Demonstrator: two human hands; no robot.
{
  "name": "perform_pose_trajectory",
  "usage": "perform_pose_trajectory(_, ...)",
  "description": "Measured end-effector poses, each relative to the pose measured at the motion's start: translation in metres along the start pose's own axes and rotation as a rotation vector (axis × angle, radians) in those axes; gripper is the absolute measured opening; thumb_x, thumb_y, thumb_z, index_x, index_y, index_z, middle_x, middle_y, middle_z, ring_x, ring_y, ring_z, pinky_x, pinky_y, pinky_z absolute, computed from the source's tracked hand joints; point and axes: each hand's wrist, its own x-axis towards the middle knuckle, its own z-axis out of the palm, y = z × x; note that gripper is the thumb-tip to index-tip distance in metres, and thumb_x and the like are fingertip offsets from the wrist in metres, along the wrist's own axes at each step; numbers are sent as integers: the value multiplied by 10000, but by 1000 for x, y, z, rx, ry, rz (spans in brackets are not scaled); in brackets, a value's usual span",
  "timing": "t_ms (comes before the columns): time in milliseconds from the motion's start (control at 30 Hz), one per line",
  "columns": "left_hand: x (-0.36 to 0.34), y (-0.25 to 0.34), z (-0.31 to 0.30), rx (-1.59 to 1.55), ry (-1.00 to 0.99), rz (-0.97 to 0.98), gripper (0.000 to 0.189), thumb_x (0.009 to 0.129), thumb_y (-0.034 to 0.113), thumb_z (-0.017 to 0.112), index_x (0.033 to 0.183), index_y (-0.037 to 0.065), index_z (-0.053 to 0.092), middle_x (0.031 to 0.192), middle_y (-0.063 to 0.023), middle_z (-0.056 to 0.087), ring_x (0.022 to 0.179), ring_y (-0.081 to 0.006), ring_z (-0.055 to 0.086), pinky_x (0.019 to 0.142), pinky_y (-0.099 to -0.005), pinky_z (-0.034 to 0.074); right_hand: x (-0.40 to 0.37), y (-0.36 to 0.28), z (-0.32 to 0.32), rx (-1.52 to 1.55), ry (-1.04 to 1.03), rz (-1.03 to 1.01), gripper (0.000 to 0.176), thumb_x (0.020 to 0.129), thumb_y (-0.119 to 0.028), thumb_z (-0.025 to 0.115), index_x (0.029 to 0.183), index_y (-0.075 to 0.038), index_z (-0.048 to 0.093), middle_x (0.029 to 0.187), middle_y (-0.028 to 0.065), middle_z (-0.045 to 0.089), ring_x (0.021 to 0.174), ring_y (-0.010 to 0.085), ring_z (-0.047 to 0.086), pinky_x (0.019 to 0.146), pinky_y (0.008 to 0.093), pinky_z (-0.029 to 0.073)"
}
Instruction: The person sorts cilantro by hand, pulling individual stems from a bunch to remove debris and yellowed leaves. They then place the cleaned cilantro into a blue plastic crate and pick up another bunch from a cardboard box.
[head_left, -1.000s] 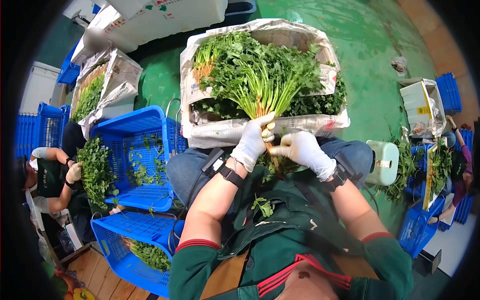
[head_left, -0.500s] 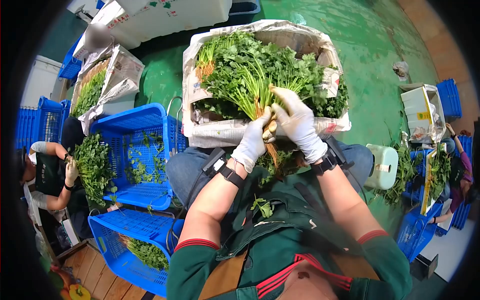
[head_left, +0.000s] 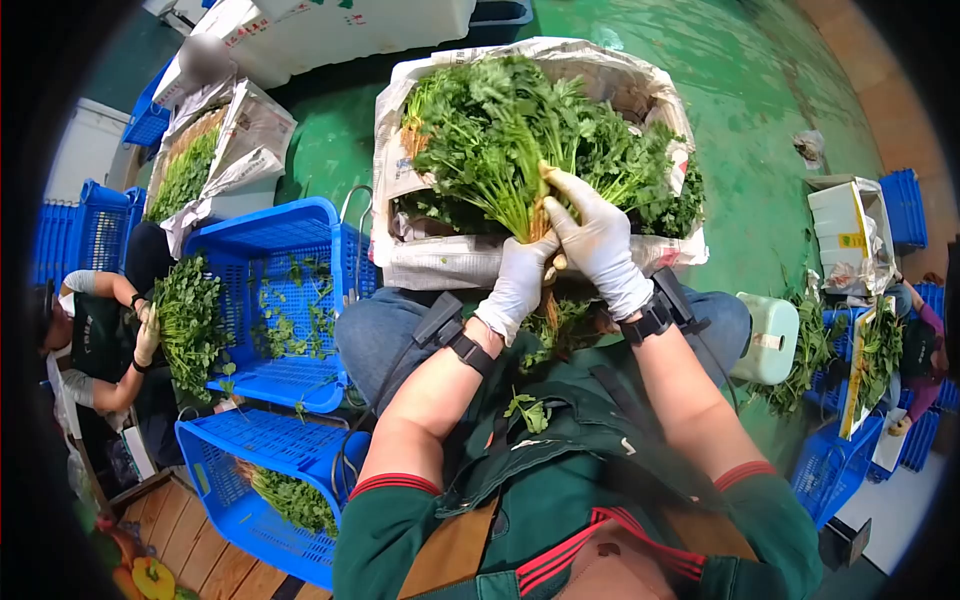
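A bunch of leafy green herbs (head_left: 500,130) with pale stems and roots is held upright over my lap. My left hand (head_left: 522,280), in a white glove, grips the bunch at its stem base. My right hand (head_left: 592,235), also gloved, lies against the stems just above, fingers reaching up into the bunch. Behind the bunch stands a newspaper-lined box (head_left: 450,262) filled with more of the same greens. Loose leaves lie on my green apron (head_left: 527,410).
Two blue plastic crates stand at my left: the upper crate (head_left: 270,300) with scattered leaves, the lower crate (head_left: 240,470) with a few greens. Another person (head_left: 110,340) at far left holds a bunch. A second lined box (head_left: 200,170), a white container (head_left: 770,335) and more crates surround me.
My right hand has risen from beside my left hand to the stems above it. The bunch has shifted slightly upward and to the right.
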Motion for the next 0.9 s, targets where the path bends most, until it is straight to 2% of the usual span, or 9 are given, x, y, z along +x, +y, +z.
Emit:
perform_pose_trajectory(100, 2, 10, -8, -122, -114, -67, 188, 882, 288, 609, 904, 111, 551, 615, -19, 545, 377, -64, 381, 342, -198, 274, -5, 27, -3, -145, -172, 330, 294, 855, -188, 606, 1115, -51, 617, 1039, 126, 657, 951, 219, 643, 809, 269, 488)
perform_pose_trajectory(367, 6, 9, -5, -138, -64, -137, 147, 894, 243, 585, 879, 100, 554, 567, -14, 529, 351, -67, 361, 339, -203, 255, 4, -1, -2, -66, 20, 162, 368, 766, -59, 681, 1128, -97, 633, 892, 88, 624, 818, 189, 614, 741, 264, 485)
perform_pose_trajectory(567, 1, 9, -6, -114, -54, -147, 115, 861, 207, 619, 857, 97, 588, 565, 4, 533, 375, -62, 391, 350, -204, 258, 5, 36, 22, 39, 38, 109, 149, 732, -22, 690, 879, -37, 668, 782, 69, 558, 711, 179, 555, 663, 271, 458)
perform_pose_trajectory(633, 1, 11, -7, -113, -66, -155, 105, 869, 201, 608, 873, 99, 585, 571, 7, 533, 374, -60, 388, 351, -199, 268, 5, 34, 15, 59, -37, 172, 79, 744, -55, 678, 797, -20, 631, 795, 88, 574, 709, 216, 569, 648, 285, 459)
perform_pose_trajectory(700, 2, 14, -7, -118, -78, -167, 95, 877, 195, 597, 889, 102, 583, 576, 10, 533, 374, -58, 385, 351, -195, 279, 2, 19, -5, 465, -119, 492, 115, 802, -69, 640, 741, 0, 570, 728, 53, 557, 672, 143, 527, 626, 261, 434)
perform_pose_trajectory(767, 1, 17, -7, -99, -79, -153, 94, 859, 189, 622, 878, 99, 601, 595, 20, 550, 404, -58, 420, 367, -198, 300, -5, 8, -33, 559, -316, 520, 115, 829, -105, 630, 761, -15, 606, 722, 47, 558, 658, 137, 531, 625, 265, 439)
perform_pose_trajectory(800, 2, 14, -10, -161, -95, -142, 86, 841, 172, 645, 866, 96, 614, 620, 19, 565, 424, -62, 444, 383, -201, 316, -7, 7, -41, 324, -473, 235, 172, 852, -188, 627, 785, -31, 654, 690, 45, 586, 638, 135, 550, 627, 271, 449)
perform_pose_trajectory(833, 4, 11, -10, -166, -95, -142, 86, 841, 172, 645, 866, 96, 614, 620, 19, 565, 424, -62, 444, 383, -201, 316, -8, 5, -50, 277, -854, 565, 295, 829, -324, 649, 816, -32, 681, 677, 95, 625, 633, 193, 590, 629, 303, 465)
perform_pose_trajectory(900, 8, 6, -6, -122, -20, -67, 102, 839, 173, 643, 844, 77, 607, 575, 12, 539, 391, -57, 403, 361, -202, 269, -10, -1, -51, -210, -900, 338, 404, 791, -430, 660, 814, -27, 679, 690, 145, 641, 656, 261, 617, 641, 334, 476)
